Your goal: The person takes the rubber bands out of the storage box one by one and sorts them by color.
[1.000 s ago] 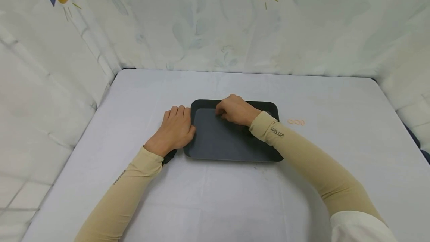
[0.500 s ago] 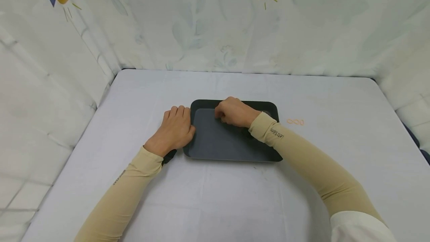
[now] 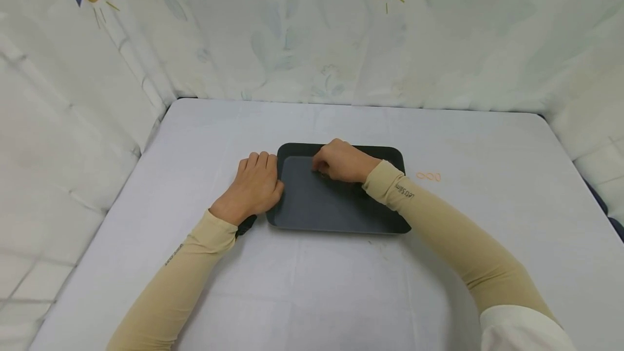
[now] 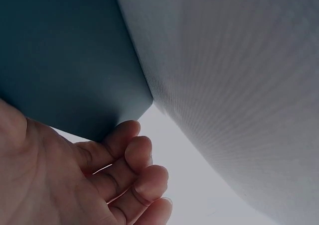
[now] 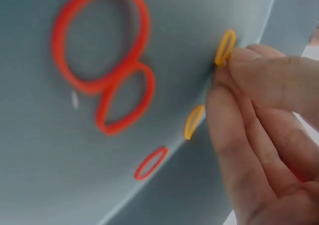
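A dark grey rectangular tray (image 3: 326, 205) lies on the table. At its left side my left hand (image 3: 253, 186) holds the edge, thumb at the rim; in the left wrist view the curled fingers (image 4: 137, 185) meet the tray's outer wall. Over the tray's far part is my right hand (image 3: 343, 161). In the right wrist view its thumb and index finger pinch a small yellow rubber band (image 5: 220, 59). A second yellow band (image 5: 187, 130), a small red band (image 5: 141, 171), a large red band (image 5: 59, 41) and a medium red band (image 5: 149, 88) lie in the tray.
Three orange rubber bands (image 3: 429, 176) lie in a row to the right of the tray. The table (image 3: 351, 297) has a white cover. A patterned cloth (image 3: 312, 31) hangs behind its far edge.
My right hand has lowered slightly toward the tray floor, its fingers still pinched. The left hand and the tray have stayed in place.
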`<state>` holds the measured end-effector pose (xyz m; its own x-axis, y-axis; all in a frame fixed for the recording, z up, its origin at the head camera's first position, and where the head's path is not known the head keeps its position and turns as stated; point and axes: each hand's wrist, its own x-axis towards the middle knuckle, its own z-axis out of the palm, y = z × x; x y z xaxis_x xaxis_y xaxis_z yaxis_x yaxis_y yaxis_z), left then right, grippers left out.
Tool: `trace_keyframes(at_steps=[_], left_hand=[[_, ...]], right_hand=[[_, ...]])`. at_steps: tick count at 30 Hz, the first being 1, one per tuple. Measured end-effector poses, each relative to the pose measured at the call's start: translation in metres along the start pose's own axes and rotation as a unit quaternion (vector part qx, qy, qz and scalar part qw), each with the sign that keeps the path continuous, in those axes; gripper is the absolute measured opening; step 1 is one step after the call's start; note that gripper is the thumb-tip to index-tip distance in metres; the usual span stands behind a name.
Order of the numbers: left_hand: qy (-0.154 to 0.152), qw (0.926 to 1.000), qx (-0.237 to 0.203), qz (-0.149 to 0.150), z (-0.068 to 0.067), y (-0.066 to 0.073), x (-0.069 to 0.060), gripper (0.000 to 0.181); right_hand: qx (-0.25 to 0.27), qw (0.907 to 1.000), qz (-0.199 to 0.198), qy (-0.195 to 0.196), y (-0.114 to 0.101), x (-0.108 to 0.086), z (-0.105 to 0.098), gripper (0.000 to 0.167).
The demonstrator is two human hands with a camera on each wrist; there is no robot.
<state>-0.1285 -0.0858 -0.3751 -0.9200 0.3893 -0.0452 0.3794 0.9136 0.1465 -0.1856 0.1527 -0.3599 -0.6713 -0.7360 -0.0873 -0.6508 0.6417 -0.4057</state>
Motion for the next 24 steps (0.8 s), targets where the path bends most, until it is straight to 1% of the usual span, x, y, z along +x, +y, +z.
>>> trace_keyframes(at_steps=[5, 9, 15, 24], left_hand=[[0.005, 1.0000, 0.000, 0.005, 0.0005, -0.0003, 0.0002, 0.031], [0.003, 1.0000, -0.002, 0.004, 0.0004, -0.0006, -0.0002, 0.034], [-0.001, 1.0000, 0.001, 0.003, 0.0004, -0.0005, -0.0003, 0.034], [0.000, 1.0000, 0.004, 0.004, -0.0001, 0.0002, -0.0001, 0.033]], right_hand=[[0.026, 0.9992, 0.013, -0.026, 0.0011, -0.0013, -0.0055, 0.025], [0.044, 0.9979, 0.021, -0.042, 0.0013, -0.0012, -0.0072, 0.029], [0.062, 0.9967, 0.032, -0.043, 0.0019, -0.0002, -0.0047, 0.032], [0.055, 0.9966, 0.039, -0.046, 0.0025, 0.0017, -0.0042, 0.033]])
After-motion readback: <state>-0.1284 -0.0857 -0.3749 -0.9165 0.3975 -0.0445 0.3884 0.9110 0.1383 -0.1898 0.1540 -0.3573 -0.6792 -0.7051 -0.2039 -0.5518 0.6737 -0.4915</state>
